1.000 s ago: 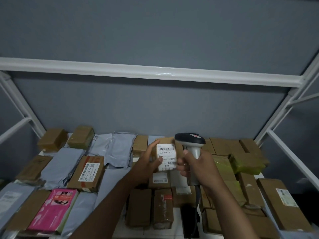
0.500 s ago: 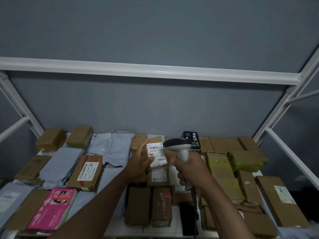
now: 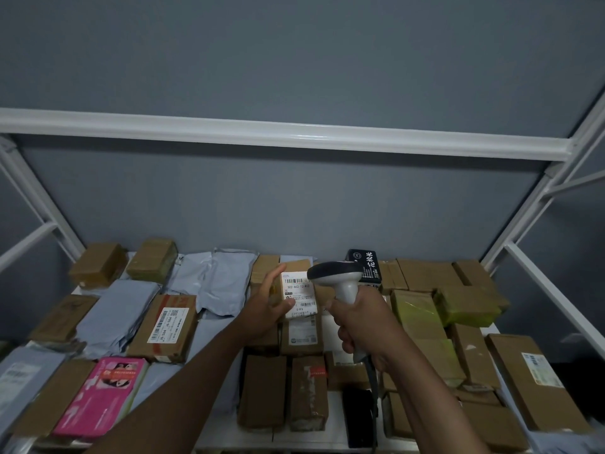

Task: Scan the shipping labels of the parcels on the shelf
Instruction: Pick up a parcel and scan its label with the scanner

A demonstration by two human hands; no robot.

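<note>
Since a second ago I am carrying the small parcel (image 3: 296,294) in my left hand (image 3: 265,311) away from me and lowering it toward the row of boxes, while my right hand (image 3: 363,326) is swinging the scanner (image 3: 339,280) leftward after it. My left hand is pinching the parcel, thumb on its shipping label (image 3: 299,294), which is facing me, fingers behind it. My right hand is gripping the scanner's handle just right of the parcel, its head touching or overlapping the label's upper corner, with a black box (image 3: 366,265) just beyond.
</note>
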